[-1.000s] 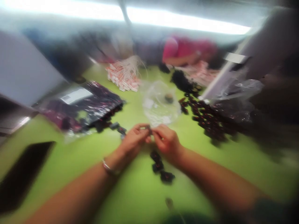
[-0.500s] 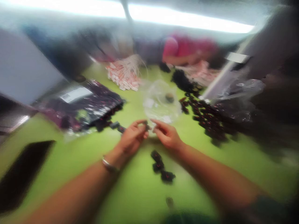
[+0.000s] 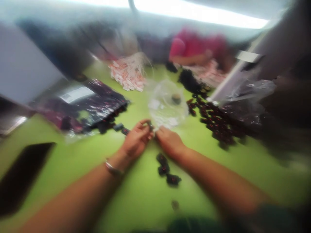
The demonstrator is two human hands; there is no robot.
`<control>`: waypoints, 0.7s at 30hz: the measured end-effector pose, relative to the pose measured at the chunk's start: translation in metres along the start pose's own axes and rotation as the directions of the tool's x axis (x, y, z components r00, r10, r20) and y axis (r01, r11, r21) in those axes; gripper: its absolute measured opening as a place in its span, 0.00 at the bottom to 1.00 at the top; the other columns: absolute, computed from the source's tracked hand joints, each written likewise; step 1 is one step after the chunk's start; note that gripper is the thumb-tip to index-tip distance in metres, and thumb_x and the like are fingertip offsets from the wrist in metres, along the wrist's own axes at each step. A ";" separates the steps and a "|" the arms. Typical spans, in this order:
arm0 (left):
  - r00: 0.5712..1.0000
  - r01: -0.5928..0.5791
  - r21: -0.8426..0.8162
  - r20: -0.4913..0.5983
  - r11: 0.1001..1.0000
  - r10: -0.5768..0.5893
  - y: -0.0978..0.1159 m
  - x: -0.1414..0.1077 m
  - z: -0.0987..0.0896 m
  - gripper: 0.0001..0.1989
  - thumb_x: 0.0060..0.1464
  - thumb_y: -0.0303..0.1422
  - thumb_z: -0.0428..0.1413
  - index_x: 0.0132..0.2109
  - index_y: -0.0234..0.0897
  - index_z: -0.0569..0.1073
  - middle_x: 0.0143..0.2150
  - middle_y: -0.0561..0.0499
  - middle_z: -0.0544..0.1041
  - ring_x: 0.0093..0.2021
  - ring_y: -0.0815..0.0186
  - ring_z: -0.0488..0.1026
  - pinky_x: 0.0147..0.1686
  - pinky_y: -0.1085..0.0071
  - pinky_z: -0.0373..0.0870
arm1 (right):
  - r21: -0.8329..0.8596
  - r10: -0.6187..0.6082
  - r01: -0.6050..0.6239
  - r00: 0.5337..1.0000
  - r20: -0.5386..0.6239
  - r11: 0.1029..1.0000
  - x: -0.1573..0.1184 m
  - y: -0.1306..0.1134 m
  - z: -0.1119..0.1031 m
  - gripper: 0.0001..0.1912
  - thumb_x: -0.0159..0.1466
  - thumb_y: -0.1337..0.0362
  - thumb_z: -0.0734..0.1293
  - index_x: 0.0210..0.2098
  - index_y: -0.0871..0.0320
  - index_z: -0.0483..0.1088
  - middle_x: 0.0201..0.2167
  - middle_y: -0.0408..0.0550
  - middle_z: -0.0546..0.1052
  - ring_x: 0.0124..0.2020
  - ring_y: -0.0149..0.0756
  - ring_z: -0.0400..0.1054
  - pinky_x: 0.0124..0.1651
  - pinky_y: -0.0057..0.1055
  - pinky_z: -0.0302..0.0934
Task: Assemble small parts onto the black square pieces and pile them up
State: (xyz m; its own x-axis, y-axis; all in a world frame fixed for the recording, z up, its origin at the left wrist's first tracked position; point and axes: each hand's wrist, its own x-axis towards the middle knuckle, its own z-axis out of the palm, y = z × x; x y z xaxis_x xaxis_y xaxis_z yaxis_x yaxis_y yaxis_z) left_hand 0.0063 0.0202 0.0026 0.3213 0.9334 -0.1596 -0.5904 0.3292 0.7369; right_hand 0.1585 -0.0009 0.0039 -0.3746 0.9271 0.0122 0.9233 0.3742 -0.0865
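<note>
My left hand [image 3: 136, 139], with a metal bangle at its wrist, pinches a small dark part [image 3: 149, 124] between thumb and fingers. Fingertips to fingertips with it, my right hand [image 3: 170, 141] is closed, its back turned to me; whatever its fingers hold is hidden. Below the hands, three black plastic pieces with red marks [image 3: 163, 169] lie in a short row on the green table [image 3: 136, 197]. Beyond the fingers rests a clear plastic bag [image 3: 167, 106] with small pale pieces in it.
At left lie a large plastic bag of dark parts [image 3: 97, 103] and a dark flat slab [image 3: 23, 176]. Loose black pieces [image 3: 220, 124] spread at right beside a crumpled clear bag [image 3: 255, 90]. White-wired connectors [image 3: 127, 76] are heaped at the back. A person in pink [image 3: 187, 48] sits opposite.
My right hand's fingers have curled in and its back has turned upward, close against the left fingertips. My left hand still pinches the dark part. The view has shifted slightly.
</note>
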 end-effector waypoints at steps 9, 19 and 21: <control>1.000 0.022 0.072 0.021 0.997 -0.023 0.001 -0.005 0.005 0.19 0.47 0.29 0.64 0.47 0.32 0.73 0.31 0.49 0.74 0.26 0.73 0.66 0.26 0.77 0.62 | 0.161 0.039 -0.027 0.996 -0.074 0.987 -0.001 0.012 0.001 0.09 0.65 0.70 0.56 0.35 0.61 0.67 0.35 0.53 0.71 0.32 0.37 0.64 0.33 0.33 0.56; 0.986 0.161 0.086 0.039 0.983 -0.165 -0.006 -0.013 0.013 0.18 0.43 0.31 0.66 0.44 0.33 0.76 0.32 0.50 0.75 0.26 0.73 0.69 0.25 0.78 0.64 | 0.866 0.197 0.216 0.922 -0.333 0.450 -0.010 0.010 -0.017 0.05 0.62 0.65 0.61 0.29 0.58 0.65 0.27 0.43 0.68 0.30 0.31 0.63 0.37 0.29 0.59; 0.983 0.178 0.073 0.040 0.981 -0.182 -0.006 -0.015 0.015 0.18 0.42 0.31 0.67 0.43 0.34 0.77 0.32 0.50 0.75 0.26 0.74 0.69 0.25 0.78 0.64 | 0.899 0.210 0.200 0.931 -0.298 0.389 -0.010 0.008 -0.015 0.05 0.62 0.64 0.62 0.30 0.58 0.65 0.27 0.43 0.68 0.30 0.30 0.63 0.37 0.29 0.59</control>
State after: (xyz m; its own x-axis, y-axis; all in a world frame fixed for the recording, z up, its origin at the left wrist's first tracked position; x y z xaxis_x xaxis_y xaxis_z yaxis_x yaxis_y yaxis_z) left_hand 0.0158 0.0025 0.0103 0.4525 0.8516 -0.2645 -0.4679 0.4792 0.7426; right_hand 0.1711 -0.0068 0.0183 -0.1298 0.9482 0.2899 0.2084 0.3120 -0.9270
